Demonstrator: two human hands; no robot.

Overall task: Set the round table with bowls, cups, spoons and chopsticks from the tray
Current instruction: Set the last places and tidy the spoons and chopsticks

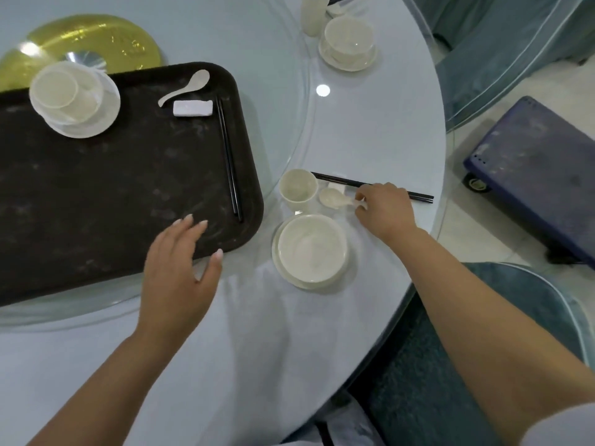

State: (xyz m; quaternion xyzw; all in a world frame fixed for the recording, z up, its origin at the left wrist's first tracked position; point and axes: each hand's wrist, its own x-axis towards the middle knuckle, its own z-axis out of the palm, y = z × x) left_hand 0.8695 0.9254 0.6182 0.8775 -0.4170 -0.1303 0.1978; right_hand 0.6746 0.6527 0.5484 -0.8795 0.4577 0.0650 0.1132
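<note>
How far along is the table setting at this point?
Done: a far setting with bowl on saucer, and nearly all of a near one: bowl, cup, chopsticks on the table. In hand: the right hand pinches the near spoon; the left hand hovers open at the tray edge. Left: the tray's stacked bowl set, spoon, rest and chopsticks.

At right of centre, the right hand (pixel 384 210) pinches the handle of a white spoon (pixel 335 198) lying on the worktop (pixel 257 333), beside a cup (pixel 297 189), below black chopsticks (pixel 370 185) and above a bowl (pixel 312 247). The left hand (pixel 180 268) hovers, fingers spread, over the near edge of the dark tray (pixel 112 194), which carries stacked dishes (pixel 72 98), another spoon (pixel 188 86) and chopsticks (pixel 229 159).
</note>
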